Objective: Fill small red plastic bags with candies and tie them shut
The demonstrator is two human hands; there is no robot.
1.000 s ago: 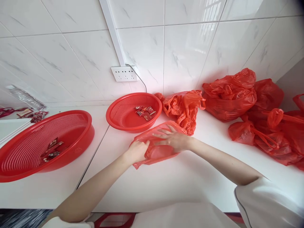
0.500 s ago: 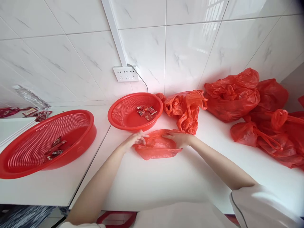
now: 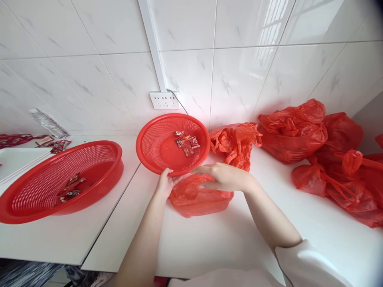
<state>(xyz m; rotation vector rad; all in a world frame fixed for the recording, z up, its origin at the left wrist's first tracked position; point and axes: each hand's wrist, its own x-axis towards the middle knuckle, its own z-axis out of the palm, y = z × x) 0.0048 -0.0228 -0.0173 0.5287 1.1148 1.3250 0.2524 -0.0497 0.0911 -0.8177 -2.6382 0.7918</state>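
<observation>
My left hand [image 3: 165, 184] holds the near rim of a red perforated plastic basket [image 3: 155, 149], thumb over the edge and fingers beneath. Several small red wrapped packets [image 3: 188, 146] lie in the basket, on its right side. The basket looks slightly tilted towards me. My right hand [image 3: 223, 177] hovers over a red plastic bag [image 3: 203, 201], its fingers stretched out towards the basket's near rim. Whether those fingertips touch the rim, I cannot tell. The bag sits on the white table just in front of the basket, its mouth partly covered by my right hand.
A larger red basket [image 3: 110, 167] with a few packets [image 3: 72, 189] stands at left. Behind it lie a clear plastic bottle [image 3: 49, 122] and a white tray [image 3: 18, 161]. Crumpled red bags [image 3: 235, 141] and filled ones [image 3: 293, 133] sit along the right. A power socket [image 3: 164, 100] is on the wall.
Both hands have come off the red bag. My left hand has taken hold of the basket's rim, and the basket has tilted towards me. My right hand has risen above the bag.
</observation>
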